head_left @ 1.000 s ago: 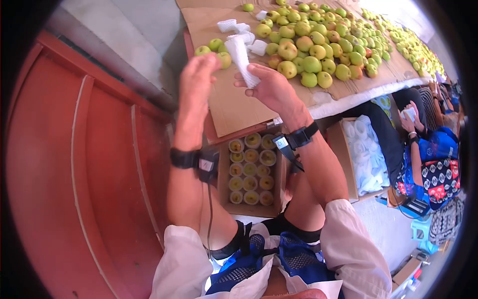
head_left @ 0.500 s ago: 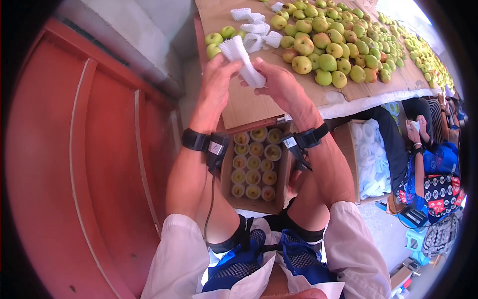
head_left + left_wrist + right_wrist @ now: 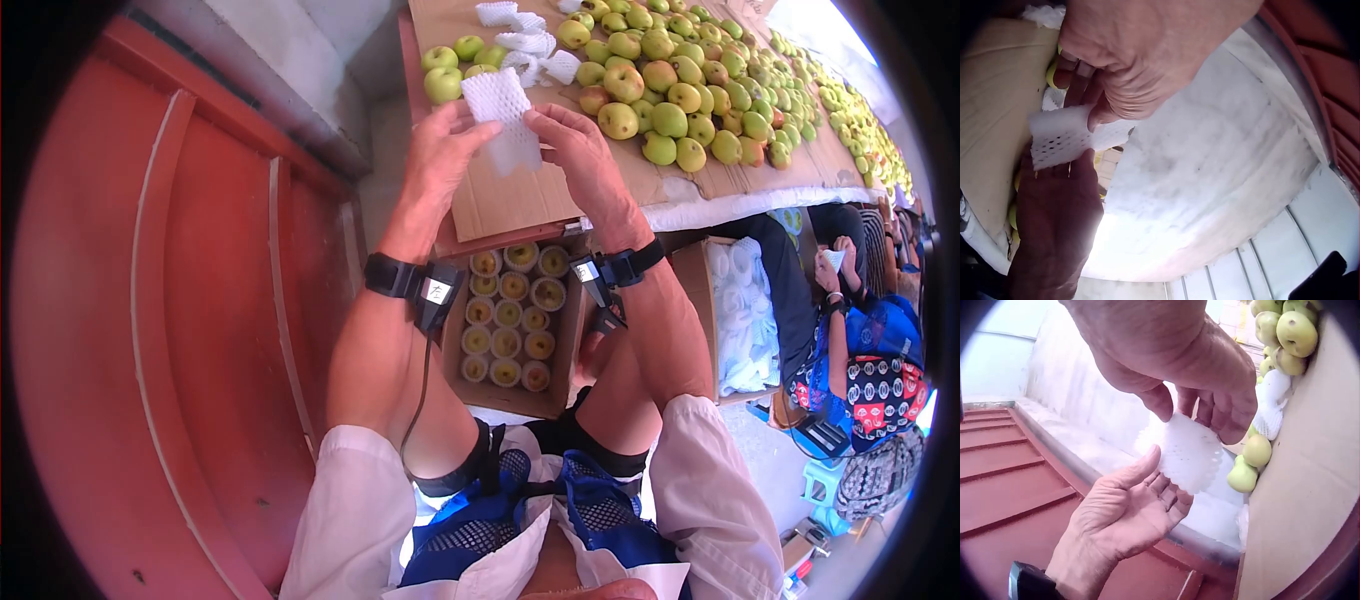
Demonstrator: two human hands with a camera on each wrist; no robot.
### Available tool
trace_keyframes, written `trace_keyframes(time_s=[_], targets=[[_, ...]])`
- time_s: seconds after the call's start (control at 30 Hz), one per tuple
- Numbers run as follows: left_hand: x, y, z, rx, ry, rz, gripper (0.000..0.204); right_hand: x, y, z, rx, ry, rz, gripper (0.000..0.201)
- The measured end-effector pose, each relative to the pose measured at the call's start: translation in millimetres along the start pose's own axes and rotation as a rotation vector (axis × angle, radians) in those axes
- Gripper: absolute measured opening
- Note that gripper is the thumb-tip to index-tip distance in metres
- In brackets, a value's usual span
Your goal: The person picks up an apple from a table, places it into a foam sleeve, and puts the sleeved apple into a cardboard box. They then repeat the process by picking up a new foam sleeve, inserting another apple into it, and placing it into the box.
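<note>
A white foam net sleeve (image 3: 498, 104) is held flat between both hands above the cardboard near the table's front edge. My left hand (image 3: 441, 152) pinches its left side between thumb and fingers, and my right hand (image 3: 580, 158) pinches the right side. The right wrist view shows the sleeve (image 3: 1188, 453) stretched between the left hand (image 3: 1125, 515) below and the right hand (image 3: 1179, 356) above. In the left wrist view its holes show on the sleeve (image 3: 1060, 139). Several green apples (image 3: 441, 86) lie just behind the left hand, beside loose foam sleeves (image 3: 528, 44).
A large heap of apples (image 3: 668, 120) covers the table's right part. Below the edge stands a box of wrapped apples (image 3: 507, 315); right of it, a box of white foam sleeves (image 3: 742, 320). Another person (image 3: 838, 330) sits at the right. A red panel (image 3: 230, 300) stands at the left.
The left hand has come to the sleeve, which the right hand alone held a second ago. The sleeve has turned more upright and now lies spread flat between both hands.
</note>
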State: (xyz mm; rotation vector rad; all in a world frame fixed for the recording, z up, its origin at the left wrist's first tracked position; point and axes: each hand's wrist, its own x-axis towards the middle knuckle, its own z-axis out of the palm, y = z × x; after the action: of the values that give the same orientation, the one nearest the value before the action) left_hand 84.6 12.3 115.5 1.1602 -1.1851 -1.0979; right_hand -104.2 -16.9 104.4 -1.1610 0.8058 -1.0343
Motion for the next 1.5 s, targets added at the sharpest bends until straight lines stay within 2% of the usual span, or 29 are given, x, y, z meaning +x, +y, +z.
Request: trace_keyframes(time_s=[0.17,0.27,0.47,0.57,0.67,0.77,0.87,0.97,1.07,1.17,1.27,1.37,1.5], targets=[[2.4,-1.0,-6.3,0.031,-0.029,-0.097,0.035,-2.6,-4.9,3.4,-0.042,0.055,-0.014,0.034],[1.8,-2.9,-8.2,-0.078,-0.061,-0.126,0.033,-3.0,-6.2,3.2,-0.022,0.081,0.009,0.036],[0.8,-4.8,0.0,-0.018,-0.027,-0.122,0.034,0.1,-1.7,-1.5,-0.119,0.031,-0.001,0.035],[0.2,-5.7,3.2,0.049,0.025,-0.079,0.032,-1.5,-1.0,1.3,-0.157,0.069,-0.047,0.031],[6.1,-17.8,6.3,0.16,0.123,0.074,0.028,5.8,11.0,-1.5,-0.44,0.237,-0.267,0.028],[6.1,-17.9,7.3,0.398,0.22,0.143,0.025,4.5,8.0,0.1,-0.26,0.099,-0.248,0.024],[0.3,-10.4,13.1,0.495,0.266,0.15,0.025,-11.1,-12.9,8.8,-0.157,-0.031,-0.064,0.027],[-3.9,-8.9,19.5,0.538,0.272,0.23,0.023,-10.8,-11.7,2.1,-0.038,-0.036,0.003,0.041],[-3.0,-13.9,21.4,0.597,0.265,0.4,0.021,-7.6,-11.4,-1.4,0.121,-0.088,0.097,0.054],[-5.1,-10.8,24.9,0.653,0.263,0.438,0.018,-7.9,-15.1,-1.9,0.212,-0.108,0.157,0.056],[-9.2,-4.7,27.1,0.664,0.221,0.551,0.019,-7.9,-18.0,-5.3,0.16,-0.142,0.178,0.043],[-9.5,-3.9,27.9,0.688,0.22,0.627,0.022,-8.8,-16.6,-6.4,0.234,-0.132,0.159,0.047],[-11.3,-2.9,29.2,0.633,0.234,0.59,0.025,-11.5,-18.4,-6.8,0.283,-0.151,0.113,0.039]])
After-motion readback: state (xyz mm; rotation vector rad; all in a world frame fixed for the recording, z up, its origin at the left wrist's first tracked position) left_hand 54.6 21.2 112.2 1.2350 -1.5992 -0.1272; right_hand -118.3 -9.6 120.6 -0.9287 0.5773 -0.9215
